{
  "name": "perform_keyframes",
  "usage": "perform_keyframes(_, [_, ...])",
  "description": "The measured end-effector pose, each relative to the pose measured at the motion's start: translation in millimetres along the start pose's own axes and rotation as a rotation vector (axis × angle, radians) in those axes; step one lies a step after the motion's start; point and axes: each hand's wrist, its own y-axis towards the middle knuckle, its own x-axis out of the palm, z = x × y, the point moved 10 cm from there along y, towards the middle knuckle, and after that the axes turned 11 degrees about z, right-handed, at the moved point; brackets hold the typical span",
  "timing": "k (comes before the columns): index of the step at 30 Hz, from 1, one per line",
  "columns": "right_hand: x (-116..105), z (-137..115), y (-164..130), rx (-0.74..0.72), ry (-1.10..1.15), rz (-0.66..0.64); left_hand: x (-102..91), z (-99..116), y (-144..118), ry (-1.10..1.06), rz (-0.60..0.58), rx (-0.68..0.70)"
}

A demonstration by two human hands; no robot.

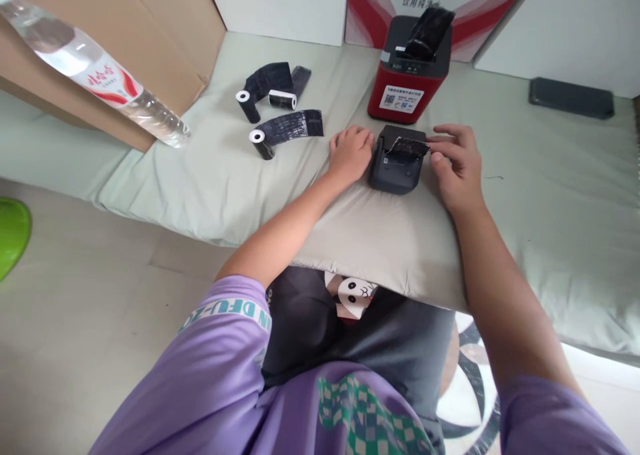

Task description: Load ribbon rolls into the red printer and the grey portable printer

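A small dark grey label printer (397,171) sits on the cushion between my hands. A short strip of black paper (409,147) sticks out of its top. My left hand (351,153) lies flat on the cushion, its fingertips by the printer's left side. On the right, my right hand (457,165) has its fingers apart and stretched toward the printer. Its thumb and fingertips are beside the loose end of the strip; I cannot tell whether they touch it. Behind the printer stands a red and black printer (407,75), with another black strip (429,33) rising from its top.
To the left lie partly unrolled black paper rolls (263,145) and a small roll (283,100). A water bottle (100,68) leans by a cardboard box (150,15). A dark phone-like slab (571,97) lies at the right. The cushion's front edge (370,278) is over my lap.
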Motion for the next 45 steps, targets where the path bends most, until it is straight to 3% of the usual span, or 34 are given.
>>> perform_keyframes(5, [-9, -5, 1, -0.081, -0.001, 0.118, -3.6, -1, 2, -0.079, 0.038, -0.006])
perform_keyframes(12, [-10, 2, 0, -0.091, -0.054, 0.094, -4.8, 2, 2, -0.154, 0.052, 0.03])
perform_keyframes(18, [2, 27, 0, -0.054, -0.06, -0.013, -6.3, 3, 3, -0.209, 0.074, 0.039])
perform_keyframes(23, [17, 49, -4, -0.007, -0.146, -0.126, -18.3, 17, -2, -0.347, 0.136, 0.182])
perform_keyframes(30, [20, 55, 0, 0.067, -0.174, -0.101, -20.6, 37, -15, -0.393, 0.093, 0.427])
perform_keyframes(40, [27, 64, 5, 0.182, -0.125, -0.076, -23.7, 38, -18, -0.4, 0.129, 0.505])
perform_keyframes(45, [16, 69, 6, 0.253, -0.083, 0.008, -31.8, 37, 1, -0.311, 0.158, 0.486])
